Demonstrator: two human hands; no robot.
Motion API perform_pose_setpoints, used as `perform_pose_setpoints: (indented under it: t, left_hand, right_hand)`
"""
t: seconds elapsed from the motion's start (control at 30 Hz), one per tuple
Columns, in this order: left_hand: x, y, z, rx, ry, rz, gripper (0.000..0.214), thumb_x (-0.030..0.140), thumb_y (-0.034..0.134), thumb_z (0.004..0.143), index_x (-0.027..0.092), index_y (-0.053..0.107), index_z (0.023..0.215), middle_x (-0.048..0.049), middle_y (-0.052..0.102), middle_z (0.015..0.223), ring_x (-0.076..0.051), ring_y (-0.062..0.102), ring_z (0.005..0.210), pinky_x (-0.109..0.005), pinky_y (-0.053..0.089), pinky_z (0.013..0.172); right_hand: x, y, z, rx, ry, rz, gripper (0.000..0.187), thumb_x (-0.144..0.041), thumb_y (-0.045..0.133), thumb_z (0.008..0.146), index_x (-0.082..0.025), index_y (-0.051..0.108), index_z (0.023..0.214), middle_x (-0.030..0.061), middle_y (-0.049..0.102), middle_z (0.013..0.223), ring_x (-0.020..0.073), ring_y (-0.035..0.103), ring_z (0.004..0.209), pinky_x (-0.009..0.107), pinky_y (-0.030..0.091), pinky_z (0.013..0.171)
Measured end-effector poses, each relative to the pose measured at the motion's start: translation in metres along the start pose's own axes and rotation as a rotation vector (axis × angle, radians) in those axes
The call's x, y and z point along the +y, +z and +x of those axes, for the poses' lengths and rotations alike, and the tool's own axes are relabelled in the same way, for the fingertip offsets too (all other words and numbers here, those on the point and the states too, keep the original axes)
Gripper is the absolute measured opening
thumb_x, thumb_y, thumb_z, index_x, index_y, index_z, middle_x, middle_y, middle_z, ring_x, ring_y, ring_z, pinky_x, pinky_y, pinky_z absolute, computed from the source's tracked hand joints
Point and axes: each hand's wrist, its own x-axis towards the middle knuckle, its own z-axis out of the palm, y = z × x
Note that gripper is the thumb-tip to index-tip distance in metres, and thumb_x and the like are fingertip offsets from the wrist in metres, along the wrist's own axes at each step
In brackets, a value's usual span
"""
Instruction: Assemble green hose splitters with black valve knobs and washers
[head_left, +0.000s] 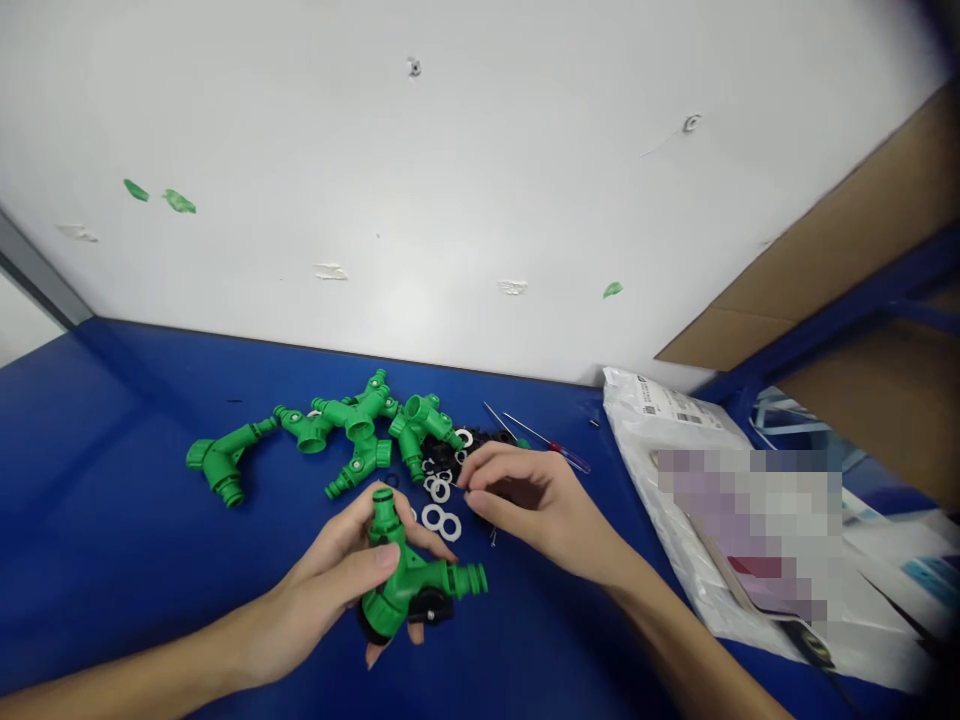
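A green Y-shaped hose connector (409, 577) is gripped in my left hand (330, 570), thumb across its body and one ribbed end pointing right. A black part shows on its underside. My right hand (536, 500) hovers at the right of the pile of small parts, thumb and index finger pinched together; whatever sits between the fingertips is too small to make out. White ring washers (440, 522) lie just left of those fingertips. Black small parts (442, 460) are heaped behind them, partly hidden by my right hand.
Several more green connectors (360, 425) lie at the back of the blue table (112, 480). Two screwdrivers (555, 447) rest right of the pile. A white plastic mailing bag (675, 400) with a blurred-out object on it covers the right side. A white wall (420, 180) rises behind.
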Motion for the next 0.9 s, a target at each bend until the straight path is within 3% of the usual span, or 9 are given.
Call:
perform_pose_setpoints:
  t: [0.1, 0.33, 0.47, 0.6, 0.73, 0.9]
  left_hand:
    - [0.003, -0.001, 0.003, 0.084, 0.066, -0.016, 0.023, 0.042, 0.058, 0.094, 0.022, 0.051, 0.103, -0.011, 0.067, 0.115, -0.02, 0.072, 0.071, -0.021, 0.051, 0.045]
    - [0.004, 0.0, 0.004, 0.222, 0.143, 0.073, 0.021, 0.04, 0.057, 0.095, 0.024, 0.049, 0.104, -0.0102, 0.067, 0.116, -0.02, 0.07, 0.073, -0.022, 0.05, 0.044]
    - [0.004, 0.002, 0.004, 0.251, 0.141, 0.052, 0.021, 0.041, 0.057, 0.095, 0.024, 0.049, 0.104, -0.0098, 0.066, 0.116, -0.02, 0.069, 0.073, -0.024, 0.051, 0.044]
    - [0.004, 0.005, 0.004, 0.261, 0.152, 0.009, 0.017, 0.038, 0.054, 0.097, 0.024, 0.049, 0.103, -0.008, 0.066, 0.115, -0.021, 0.07, 0.076, -0.026, 0.053, 0.047]
    - [0.003, 0.006, 0.006, 0.286, 0.146, -0.038, 0.015, 0.037, 0.054, 0.097, 0.024, 0.049, 0.104, -0.0085, 0.065, 0.117, -0.021, 0.069, 0.076, -0.029, 0.055, 0.048]
    - [0.006, 0.006, 0.008, 0.301, 0.1, -0.105, 0.015, 0.039, 0.053, 0.097, 0.024, 0.05, 0.099, -0.0071, 0.067, 0.111, -0.02, 0.069, 0.073, -0.028, 0.053, 0.046]
  right_hand:
    - [0.001, -0.003, -0.01, -0.001, 0.053, 0.174, 0.012, -0.026, 0.072, 0.083, -0.018, 0.071, 0.073, 0.0047, 0.066, 0.088, 0.0132, 0.061, 0.071, 0.026, 0.05, 0.061]
    - [-0.001, 0.013, -0.015, 0.076, 0.108, 0.14, 0.014, -0.031, 0.073, 0.084, -0.018, 0.072, 0.077, 0.0049, 0.071, 0.079, 0.0157, 0.064, 0.071, 0.028, 0.053, 0.063]
    - [0.003, 0.019, -0.015, 0.16, 0.179, 0.256, 0.019, -0.034, 0.082, 0.075, -0.018, 0.074, 0.083, 0.0019, 0.072, 0.069, 0.0139, 0.066, 0.06, 0.025, 0.056, 0.056]
    - [0.005, 0.026, -0.016, 0.267, 0.09, 0.267, 0.013, -0.03, 0.083, 0.075, -0.02, 0.078, 0.082, 0.0019, 0.072, 0.065, 0.0141, 0.066, 0.054, 0.025, 0.057, 0.052]
    - [0.007, 0.031, -0.017, 0.368, -0.035, 0.133, 0.006, -0.023, 0.081, 0.077, -0.024, 0.081, 0.083, 0.0052, 0.077, 0.079, 0.0166, 0.07, 0.061, 0.026, 0.059, 0.053]
    - [0.003, 0.024, -0.017, 0.254, -0.043, 0.036, 0.017, -0.021, 0.078, 0.081, -0.029, 0.081, 0.096, 0.0065, 0.077, 0.093, 0.0177, 0.071, 0.07, 0.028, 0.062, 0.06]
